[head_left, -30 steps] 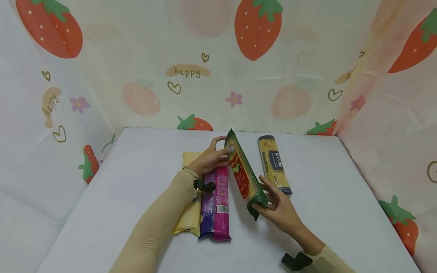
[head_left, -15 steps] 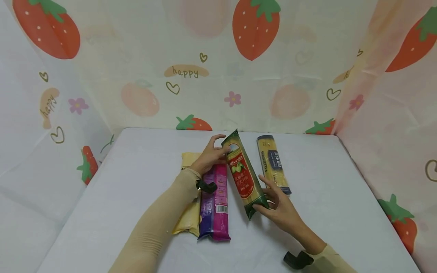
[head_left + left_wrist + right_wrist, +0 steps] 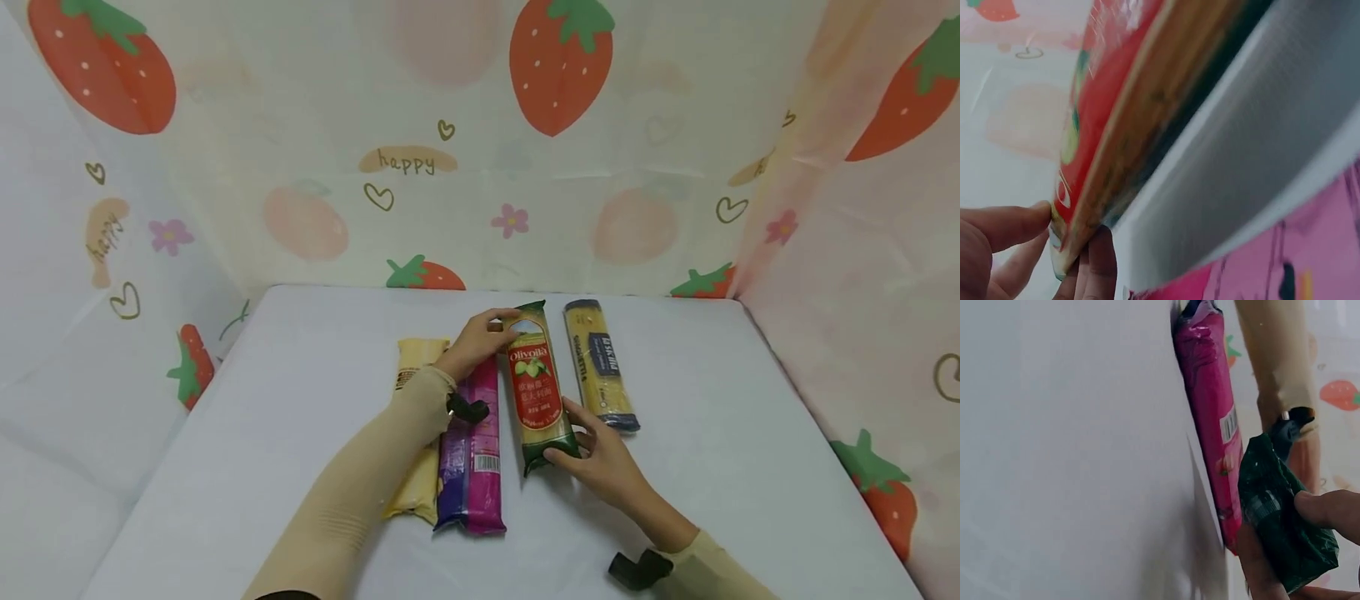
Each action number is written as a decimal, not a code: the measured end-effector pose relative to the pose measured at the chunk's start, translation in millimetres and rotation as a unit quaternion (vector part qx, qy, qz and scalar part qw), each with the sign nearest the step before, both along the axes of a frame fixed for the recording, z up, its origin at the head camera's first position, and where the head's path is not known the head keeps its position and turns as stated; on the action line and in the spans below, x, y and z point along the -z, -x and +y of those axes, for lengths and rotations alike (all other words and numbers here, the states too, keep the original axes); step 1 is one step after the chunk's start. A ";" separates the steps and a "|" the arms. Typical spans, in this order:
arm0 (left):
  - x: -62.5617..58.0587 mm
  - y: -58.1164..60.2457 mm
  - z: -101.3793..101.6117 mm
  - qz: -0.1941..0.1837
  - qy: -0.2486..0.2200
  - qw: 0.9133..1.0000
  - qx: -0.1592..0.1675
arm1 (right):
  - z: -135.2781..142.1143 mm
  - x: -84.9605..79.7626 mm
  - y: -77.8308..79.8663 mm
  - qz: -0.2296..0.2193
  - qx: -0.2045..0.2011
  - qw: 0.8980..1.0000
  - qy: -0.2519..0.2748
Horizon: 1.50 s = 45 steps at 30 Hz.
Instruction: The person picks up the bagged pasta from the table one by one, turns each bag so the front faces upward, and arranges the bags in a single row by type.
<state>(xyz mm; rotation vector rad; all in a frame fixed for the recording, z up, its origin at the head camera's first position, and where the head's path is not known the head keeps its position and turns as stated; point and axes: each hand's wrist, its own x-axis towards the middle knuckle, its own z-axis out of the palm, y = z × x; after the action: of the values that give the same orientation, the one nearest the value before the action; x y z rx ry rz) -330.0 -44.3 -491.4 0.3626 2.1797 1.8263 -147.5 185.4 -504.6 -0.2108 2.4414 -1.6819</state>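
Note:
Both hands hold a green-ended spaghetti packet [image 3: 534, 383] with a red Olivoilà label, its front turned up toward the head camera. At its far end my left hand [image 3: 478, 340] pinches one edge; in the left wrist view the thumb [image 3: 1019, 225] lies on one side and fingers on the other. My right hand [image 3: 606, 462] grips the near green end [image 3: 1285, 519] between thumb and fingers. The packet is raised over the white table, as the gap in the left wrist view shows. Left of it lies a pink and purple packet [image 3: 471, 467], partly covered by the left hand and wrist.
A yellow packet [image 3: 416, 492] lies left of the pink one, partly under the left forearm. To the right lies a clear yellow spaghetti packet [image 3: 602, 367] with a blue label. Strawberry-print cloth walls [image 3: 450, 217] border the white table [image 3: 247, 467] at the back and sides.
The Olivoilà packet has turned from its tilted side view to face up, and swung more upright in line with the neighbouring packets. Both hands have moved with it, still gripping its ends.

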 end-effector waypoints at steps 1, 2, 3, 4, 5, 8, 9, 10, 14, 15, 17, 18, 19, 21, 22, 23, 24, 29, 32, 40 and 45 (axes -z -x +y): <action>-0.6 0.4 1.6 -0.002 0.006 1.000 0.004 | -0.7 0.1 1.2 -0.002 0.005 1.000 -0.002; -1.0 1.0 3.0 -0.002 0.014 1.000 0.006 | -1.0 0.5 2.9 -0.004 0.009 1.000 -0.003; -1.2 1.6 4.2 -0.006 0.018 1.000 0.008 | -1.8 0.3 4.4 -0.006 0.013 1.000 -0.002; -1.2 2.4 5.4 -0.009 0.021 1.000 0.009 | -2.6 0.4 6.6 -0.010 0.018 1.000 0.003; -1.7 3.1 6.4 -0.012 0.024 1.000 0.009 | -3.4 0.5 8.7 -0.010 0.023 1.000 0.005; -1.8 5.7 9.0 -0.020 0.030 0.999 0.010 | -6.0 0.7 14.3 -0.008 0.030 0.999 0.012; -1.3 6.8 9.8 -0.021 0.033 0.999 0.010 | -7.1 0.6 15.7 -0.007 0.033 0.999 0.013; -0.6 8.0 10.7 -0.022 0.035 0.999 0.011 | -7.9 0.8 17.2 -0.007 0.036 0.999 0.012; 3.0 11.8 12.9 -0.016 0.054 0.998 0.017 | -11.1 2.3 21.6 -0.011 0.043 0.999 0.008; 4.4 12.8 13.2 -0.014 0.059 0.998 0.017 | -11.6 3.0 22.5 -0.012 0.044 0.999 0.007; 7.2 15.4 13.9 -0.011 0.069 0.997 0.019 | -12.4 4.5 24.6 -0.013 0.046 0.999 0.007; 8.5 16.5 14.2 -0.010 0.074 0.997 0.019 | -12.8 5.5 25.7 -0.011 0.046 0.999 0.005; 10.0 17.9 14.6 -0.009 0.078 0.997 0.019 | -13.0 6.7 26.9 -0.007 0.045 0.999 0.004; 12.3 20.1 15.3 -0.006 0.086 0.996 0.019 | -13.2 9.4 29.4 0.000 0.042 0.999 -0.001; 13.3 21.2 15.6 -0.003 0.089 0.996 0.019 | -13.5 10.7 30.6 0.004 0.041 0.999 -0.002; 14.4 22.3 16.0 -0.001 0.091 0.996 0.020 | -13.6 11.9 31.8 0.007 0.040 0.999 -0.006; 14.8 23.0 16.3 0.000 0.090 0.996 0.020 | -13.6 13.0 33.2 0.009 0.039 0.999 -0.009; 18.7 28.6 17.7 0.002 0.081 0.996 0.033 | -13.4 14.4 38.2 0.015 0.039 0.999 -0.031; 21.9 31.8 17.5 0.006 0.092 0.995 0.042 | -12.8 12.7 39.2 0.025 0.031 0.998 -0.057; 24.8 34.1 17.7 0.016 0.134 0.989 0.065 | -12.9 7.0 37.8 0.027 0.037 0.992 -0.122; 24.4 32.3 18.2 0.028 0.157 0.985 0.068 | -16.9 5.8 35.6 0.032 0.043 0.982 -0.179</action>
<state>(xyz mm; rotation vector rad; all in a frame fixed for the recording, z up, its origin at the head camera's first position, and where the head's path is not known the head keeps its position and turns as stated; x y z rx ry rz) -362.3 -26.1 -515.8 0.4838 2.3675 1.3889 -183.1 168.5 -510.4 -0.1128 2.7805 -1.2497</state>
